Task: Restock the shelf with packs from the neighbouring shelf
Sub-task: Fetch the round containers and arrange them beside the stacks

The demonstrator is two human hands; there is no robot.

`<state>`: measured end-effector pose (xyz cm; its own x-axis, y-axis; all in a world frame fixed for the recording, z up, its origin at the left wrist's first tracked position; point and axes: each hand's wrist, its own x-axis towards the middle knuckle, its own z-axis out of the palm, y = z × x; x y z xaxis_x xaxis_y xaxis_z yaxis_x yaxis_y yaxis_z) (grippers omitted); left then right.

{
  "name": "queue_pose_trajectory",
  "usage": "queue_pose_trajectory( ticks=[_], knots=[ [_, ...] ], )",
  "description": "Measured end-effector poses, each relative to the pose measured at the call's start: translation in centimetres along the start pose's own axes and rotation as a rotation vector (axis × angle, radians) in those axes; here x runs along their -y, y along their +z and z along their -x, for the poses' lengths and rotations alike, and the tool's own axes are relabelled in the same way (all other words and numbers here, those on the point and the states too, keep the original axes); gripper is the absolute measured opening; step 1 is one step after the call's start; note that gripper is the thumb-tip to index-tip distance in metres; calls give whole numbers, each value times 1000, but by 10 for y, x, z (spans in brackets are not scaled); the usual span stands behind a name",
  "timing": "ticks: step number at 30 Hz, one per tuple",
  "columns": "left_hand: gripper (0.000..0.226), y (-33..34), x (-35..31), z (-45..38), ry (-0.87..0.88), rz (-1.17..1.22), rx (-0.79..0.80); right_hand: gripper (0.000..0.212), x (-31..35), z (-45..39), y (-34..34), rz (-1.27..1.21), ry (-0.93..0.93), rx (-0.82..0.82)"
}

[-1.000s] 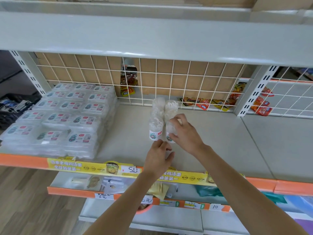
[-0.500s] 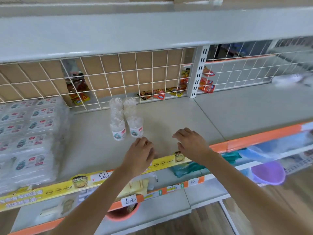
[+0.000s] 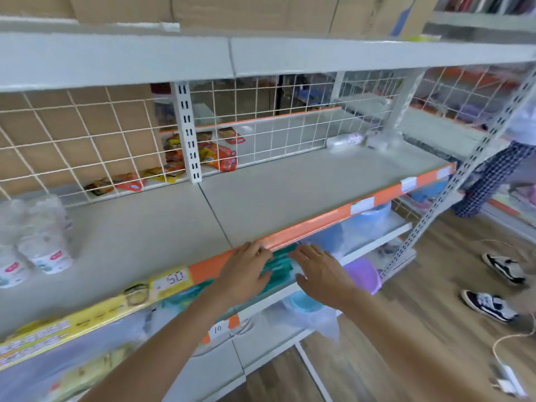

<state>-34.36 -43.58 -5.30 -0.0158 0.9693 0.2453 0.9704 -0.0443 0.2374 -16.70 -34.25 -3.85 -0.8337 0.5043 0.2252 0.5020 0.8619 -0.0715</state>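
Nearest the camera, two bare forearms reach forward and both hands hover just in front of the orange price rail [image 3: 324,224] that edges the grey shelf [image 3: 290,192]. The left hand [image 3: 246,274] is relaxed, fingers loosely spread and holding nothing, its fingertips at the rail's edge. The right hand [image 3: 322,274] is likewise empty, fingers straight and slightly fanned, held over the lower shelf just beside the left. Beneath them lie a green pack [image 3: 278,265], a purple plastic basin [image 3: 364,275] and a blue tub [image 3: 304,303] on the lower tiers. On the shelf to the left, at the frame's edge, stand clear packs [image 3: 43,239] with pink-and-white labels, set close together in a short row running toward the back. Across the joint in the shelf boards, the neighbouring section to the right is mostly bare surface; at its far back corner lie what look like a few more clear packs [image 3: 348,140] on their sides, though blur makes them hard to read. Behind the white wire grid [image 3: 87,146] sit red and orange snack packets [image 3: 217,155] on the aisle's other side. At far right, a person in checked trousers [image 3: 493,175] stands on the wooden floor near two dark sneakers [image 3: 493,288].
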Motion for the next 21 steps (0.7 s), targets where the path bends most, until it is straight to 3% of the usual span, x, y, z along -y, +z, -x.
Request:
queue_pose_trajectory(
  ticks=[7,12,21],
  knots=[
    [38,29,-58,-84,138,15,79,38,-90,37,-10,-48,194,-89],
    [38,55,-79,-150,171,115,46,41,-141,40,-10,-74,296,-119],
    [28,100,-93,-295,66,147,-13,40,-289,-17,-37,3,299,-150]
  ],
)
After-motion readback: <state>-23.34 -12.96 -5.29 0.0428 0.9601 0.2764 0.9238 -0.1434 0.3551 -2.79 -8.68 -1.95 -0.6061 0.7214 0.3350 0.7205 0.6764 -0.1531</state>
